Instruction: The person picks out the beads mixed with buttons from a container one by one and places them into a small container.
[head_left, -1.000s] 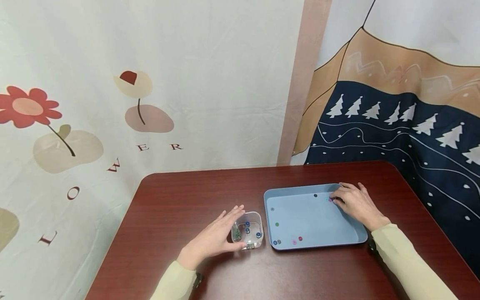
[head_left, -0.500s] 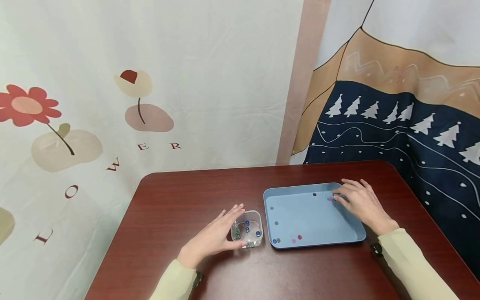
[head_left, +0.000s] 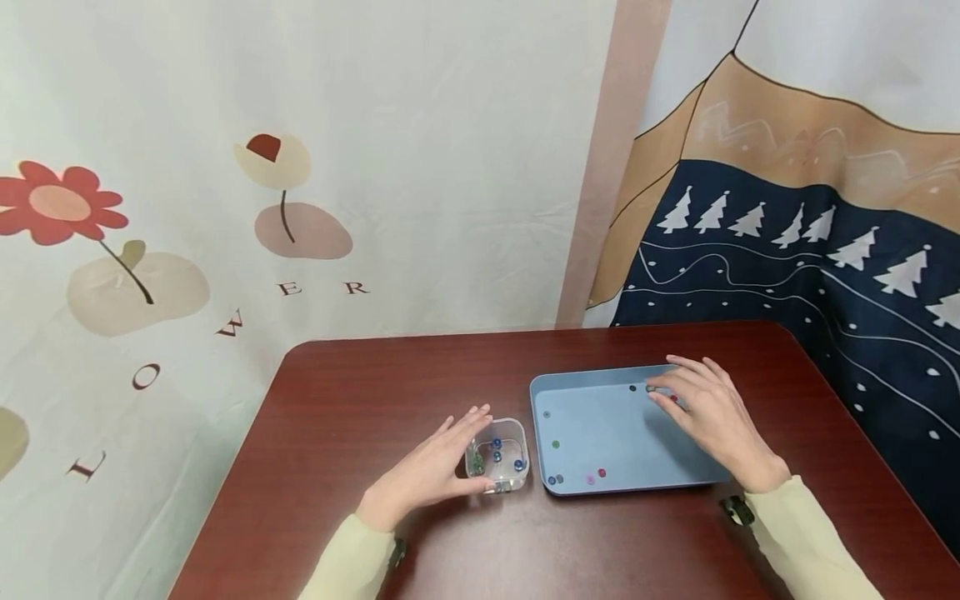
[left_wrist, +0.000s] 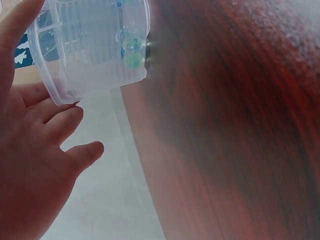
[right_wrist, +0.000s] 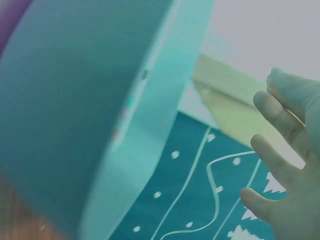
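My left hand (head_left: 429, 477) holds a clear plastic box (head_left: 514, 483) at its left side, thumb on the near side and fingers on the far side. Several blue and green glass marbles (head_left: 497, 457) lie inside it. Over the far right of a blue tray (head_left: 615, 446), my right hand (head_left: 716, 417) pinches a small greyish-green marble (head_left: 650, 388) between thumb and forefinger, its other fingers spread. In the right wrist view that hand (right_wrist: 295, 145) is above the tray floor, beside its wall (right_wrist: 172, 90). The fingers partly hide the marble.
Several small button-like discs lie scattered in the tray: a red one (head_left: 602, 472), a pink one (head_left: 591, 479), a green one (head_left: 556, 444) and a dark one (head_left: 632, 388). Box and tray stand close together on a dark red wooden table (head_left: 390, 392). Printed curtains (head_left: 450, 167) hang behind.
My right hand has lifted from the tray's far right corner with the marble and shifted slightly left. The left hand stays at the box. The head view has moved a little.
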